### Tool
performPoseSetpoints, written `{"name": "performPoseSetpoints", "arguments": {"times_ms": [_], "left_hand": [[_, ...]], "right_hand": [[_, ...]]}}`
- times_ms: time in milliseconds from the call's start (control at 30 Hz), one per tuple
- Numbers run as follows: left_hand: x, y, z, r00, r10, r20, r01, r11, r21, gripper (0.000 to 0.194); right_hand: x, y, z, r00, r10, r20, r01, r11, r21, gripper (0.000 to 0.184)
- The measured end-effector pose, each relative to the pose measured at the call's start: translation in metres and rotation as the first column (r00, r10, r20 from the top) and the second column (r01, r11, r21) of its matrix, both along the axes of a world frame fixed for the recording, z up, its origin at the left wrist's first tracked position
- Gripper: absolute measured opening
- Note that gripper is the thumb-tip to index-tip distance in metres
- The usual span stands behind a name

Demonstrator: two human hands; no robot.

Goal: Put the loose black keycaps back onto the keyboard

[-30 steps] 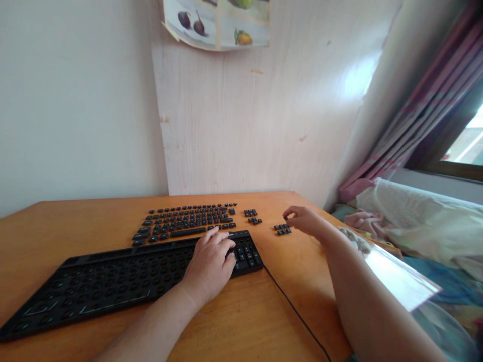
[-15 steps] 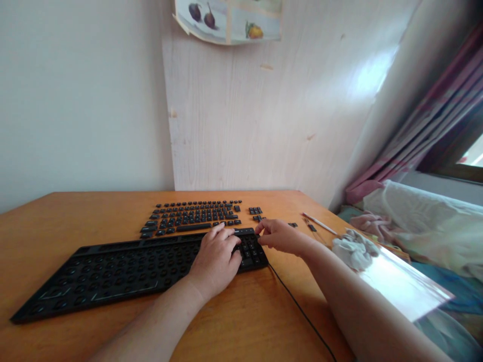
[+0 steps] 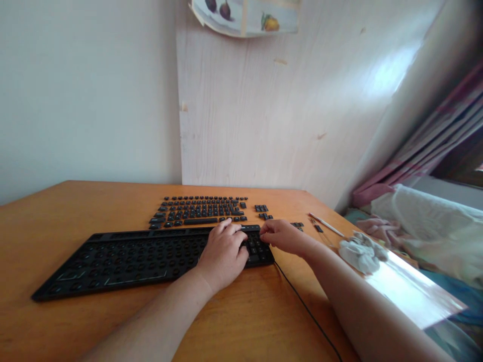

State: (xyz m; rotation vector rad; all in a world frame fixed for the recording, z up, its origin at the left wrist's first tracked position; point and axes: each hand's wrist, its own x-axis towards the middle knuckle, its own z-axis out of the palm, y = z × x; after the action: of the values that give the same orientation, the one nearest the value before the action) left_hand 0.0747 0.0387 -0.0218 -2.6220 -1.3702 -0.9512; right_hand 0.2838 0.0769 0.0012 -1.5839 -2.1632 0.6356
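A black keyboard (image 3: 151, 259) lies slantwise on the wooden desk, its main key area stripped to round bare sockets. Keys still sit in the number pad (image 3: 258, 251) at its right end. My left hand (image 3: 224, 254) rests palm down on the keyboard, left of the number pad, fingers apart. At the pad's upper right corner, my right hand (image 3: 281, 235) has thumb and fingertips pinched together; what is between them is hidden. Behind the keyboard, removed keycaps (image 3: 206, 210) are set out in rows, with a long space bar keycap (image 3: 200, 221) at the front.
Small keycap groups (image 3: 261, 208) lie right of the main rows, more keycaps (image 3: 297, 225) beyond my right hand. Further right are a thin white stick (image 3: 326, 224), a wire tool (image 3: 319, 229), a crumpled cloth (image 3: 360, 254) and a shiny white sheet (image 3: 411, 291). A cable (image 3: 305, 306) runs toward me.
The view has shifted, so everything sits a little further right. My right fingers have drawn closer together at the number pad's corner. My left hand stays on the keyboard.
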Motion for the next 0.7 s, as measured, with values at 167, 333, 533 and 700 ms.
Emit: {"name": "performPoseSetpoints", "arguments": {"times_ms": [167, 333, 533, 700], "left_hand": [[0.0005, 0.0002, -0.0018, 1.000, -0.002, 0.012, 0.002, 1.000, -0.001, 0.022], [0.0000, 0.0004, -0.0027, 1.000, 0.004, -0.005, -0.004, 1.000, 0.007, 0.023], [0.0007, -0.0004, -0.0011, 1.000, 0.011, -0.003, -0.011, 1.000, 0.012, 0.022], [0.0008, 0.0000, -0.0010, 1.000, 0.011, -0.006, -0.011, 1.000, 0.010, 0.022]], "right_hand": [[0.0005, -0.0006, 0.0006, 0.998, 0.005, -0.056, -0.007, 0.999, -0.035, 0.013], [0.0008, 0.0005, -0.0003, 0.997, -0.017, -0.081, 0.012, 0.998, -0.063, 0.013], [0.0013, 0.0027, -0.0031, 0.997, -0.024, -0.072, 0.022, 0.999, -0.034, 0.014], [-0.0013, 0.0010, -0.0025, 1.000, -0.022, 0.018, 0.021, 0.999, 0.041, 0.015]]}}
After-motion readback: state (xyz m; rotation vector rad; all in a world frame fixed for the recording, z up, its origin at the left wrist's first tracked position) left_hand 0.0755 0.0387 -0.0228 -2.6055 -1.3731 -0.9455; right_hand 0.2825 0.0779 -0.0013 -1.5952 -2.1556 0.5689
